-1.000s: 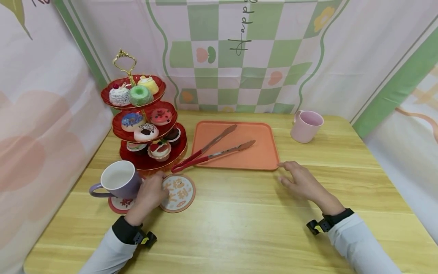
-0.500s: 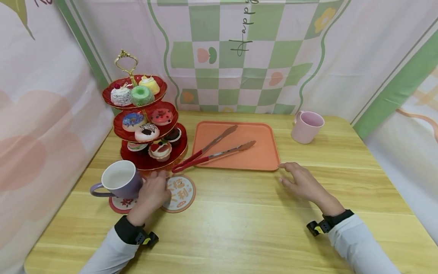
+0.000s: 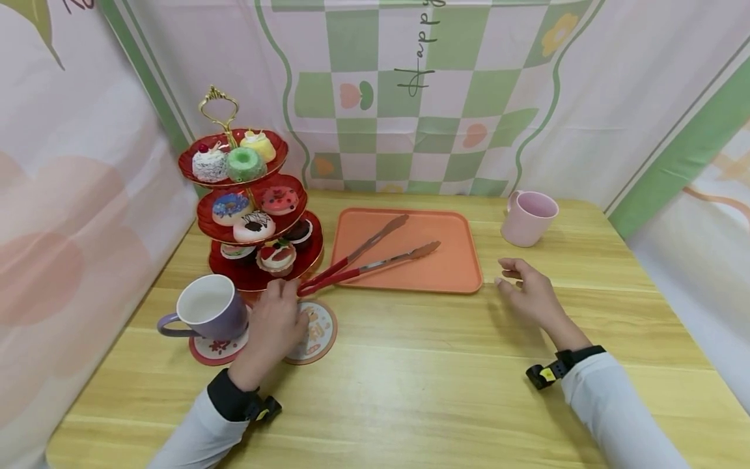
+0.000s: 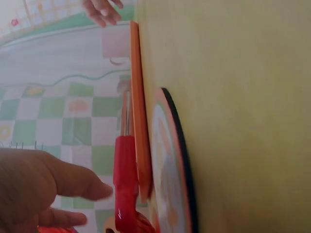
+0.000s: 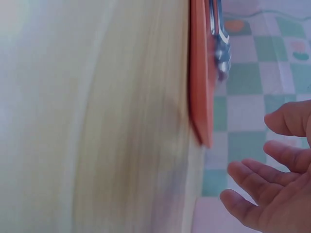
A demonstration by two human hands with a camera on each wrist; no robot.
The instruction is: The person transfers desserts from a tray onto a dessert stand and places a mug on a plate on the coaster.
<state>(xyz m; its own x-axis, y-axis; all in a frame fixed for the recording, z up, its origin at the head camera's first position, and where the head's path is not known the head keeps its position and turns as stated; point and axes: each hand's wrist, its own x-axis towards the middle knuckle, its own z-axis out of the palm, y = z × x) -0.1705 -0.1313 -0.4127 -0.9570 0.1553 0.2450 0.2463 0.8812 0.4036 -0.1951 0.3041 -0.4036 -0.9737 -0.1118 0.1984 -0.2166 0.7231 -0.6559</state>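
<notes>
My left hand [image 3: 274, 329] hovers over a round coaster [image 3: 319, 335] with orange lettering, its fingertips close to the red handles of the tongs [image 3: 370, 266]. In the left wrist view a gap appears between my thumb and the handle [image 4: 125, 165]. The tongs lie spread, their metal ends on an orange tray [image 3: 451, 277] and their handles past its left front corner. My right hand [image 3: 530, 293], fingers loosely spread, is held off the tray's right front corner and holds nothing. A purple mug [image 3: 213, 312] stands on a red-rimmed coaster [image 3: 217, 350] left of my left hand.
A three-tier red stand [image 3: 308, 257] with several cakes and donuts rises at the back left, behind the purple mug. At the back right stands a pink mug [image 3: 527, 221]. Bare wood tabletop [image 3: 410, 378] lies in front of the tray. Printed cloth hangs behind and at both sides.
My left hand has moved up and right from between the coasters towards the tong handles. My right hand has drawn away from the tray corner, to the right and slightly up.
</notes>
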